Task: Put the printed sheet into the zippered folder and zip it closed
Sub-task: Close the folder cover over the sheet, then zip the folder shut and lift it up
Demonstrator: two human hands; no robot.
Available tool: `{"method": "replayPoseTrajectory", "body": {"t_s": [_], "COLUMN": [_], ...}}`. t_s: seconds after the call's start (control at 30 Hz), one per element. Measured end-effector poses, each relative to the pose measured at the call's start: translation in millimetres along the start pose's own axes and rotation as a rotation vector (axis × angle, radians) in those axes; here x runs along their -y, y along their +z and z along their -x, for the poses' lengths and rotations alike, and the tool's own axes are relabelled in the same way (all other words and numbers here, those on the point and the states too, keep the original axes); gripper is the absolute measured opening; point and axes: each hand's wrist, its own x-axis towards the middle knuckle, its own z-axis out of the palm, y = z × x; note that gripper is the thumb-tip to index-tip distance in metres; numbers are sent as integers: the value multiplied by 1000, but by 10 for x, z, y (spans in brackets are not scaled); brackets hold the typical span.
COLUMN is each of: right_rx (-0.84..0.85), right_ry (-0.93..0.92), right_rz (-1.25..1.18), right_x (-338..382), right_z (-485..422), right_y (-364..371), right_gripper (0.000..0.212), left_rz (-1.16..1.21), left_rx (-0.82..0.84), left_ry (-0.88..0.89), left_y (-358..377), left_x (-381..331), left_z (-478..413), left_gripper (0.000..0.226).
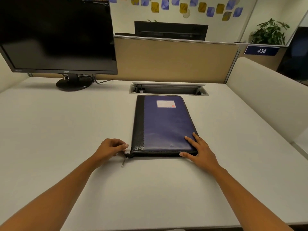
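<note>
A blue zippered folder (164,125) with a black spine strip and a small white label lies flat and closed on the white desk (66,130). Its zip runs along the near edge and ends at the near left corner, where the metal zipper pull (124,160) hangs onto the desk. My left hand (110,150) is curled beside that corner, fingertips pinched at the top of the pull. My right hand (198,150) rests flat on the folder's near right corner, fingers spread. No printed sheet shows anywhere.
A dark monitor (58,35) on a round stand occupies the back left of the desk. A cable tray slot (168,89) sits just behind the folder. A beige partition runs across the back, and a cream padded divider (266,90) borders the right side.
</note>
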Motion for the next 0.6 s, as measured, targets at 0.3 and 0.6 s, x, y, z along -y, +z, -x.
{"method": "replayPoseTrajectory", "body": {"t_s": [0.3, 0.6], "right_rx": [-33, -172], "right_ry": [107, 53], "right_rz": [112, 186], "right_x": [-40, 108], "right_z": [-295, -298], "right_y": [59, 184], "right_gripper": [75, 55], "left_rz": [-59, 7], "left_rx": [-38, -141], "left_ry": [10, 25], "left_y": [18, 113], "left_x": [55, 123], "left_z": [31, 29], "left_gripper": [3, 10]}}
